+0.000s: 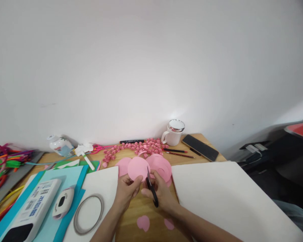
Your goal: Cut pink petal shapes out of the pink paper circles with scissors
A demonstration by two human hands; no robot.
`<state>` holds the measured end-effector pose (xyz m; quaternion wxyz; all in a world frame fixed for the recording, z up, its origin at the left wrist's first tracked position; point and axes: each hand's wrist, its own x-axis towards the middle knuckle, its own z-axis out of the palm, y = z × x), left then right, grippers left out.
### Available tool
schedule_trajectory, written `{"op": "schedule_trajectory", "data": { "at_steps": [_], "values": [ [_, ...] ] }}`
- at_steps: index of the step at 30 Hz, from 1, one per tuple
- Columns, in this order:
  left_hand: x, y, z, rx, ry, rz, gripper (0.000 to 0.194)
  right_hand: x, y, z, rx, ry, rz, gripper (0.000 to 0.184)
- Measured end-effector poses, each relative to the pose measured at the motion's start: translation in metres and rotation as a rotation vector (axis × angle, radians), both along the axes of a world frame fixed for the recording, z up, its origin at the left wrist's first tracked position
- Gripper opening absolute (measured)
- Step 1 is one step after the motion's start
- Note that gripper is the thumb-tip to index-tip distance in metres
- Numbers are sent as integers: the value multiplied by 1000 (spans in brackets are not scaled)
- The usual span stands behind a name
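My left hand (128, 188) pinches the lower edge of a pink paper circle (137, 168) between thumb and fingers. In my right hand (163, 193) is a pair of scissors with black handles (152, 191), its blades at the circle's right edge. Behind both hands lie more pink paper circles (163, 164), one with a curved cut line in it. Nearer to me, a pink heart-shaped piece (143, 223) rests on the wooden table (131, 215), and another small pink piece (169, 224) lies partly hidden by my right forearm.
Many small pink rolled paper pieces (138, 147) lie near the wall. A white mug (174, 132), a phone (200, 147) and pencils (180, 154) are at back right. A tape roll (75, 215), blue paper (68, 174) and a long white box (37, 205) lie left; a white board (224, 198) lies right.
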<state>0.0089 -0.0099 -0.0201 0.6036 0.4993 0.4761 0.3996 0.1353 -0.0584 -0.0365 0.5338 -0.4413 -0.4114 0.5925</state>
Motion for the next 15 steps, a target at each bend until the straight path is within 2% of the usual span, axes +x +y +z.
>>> {"op": "schedule_trajectory", "data": {
  "at_steps": [6,15],
  "values": [
    [2,-2,2,12,5,33,50,1,2,-4,-2,4,7,52],
    [-1,5,-4,6,11,-26,53,1,0,-1,-26,18,8,51]
  ]
}}
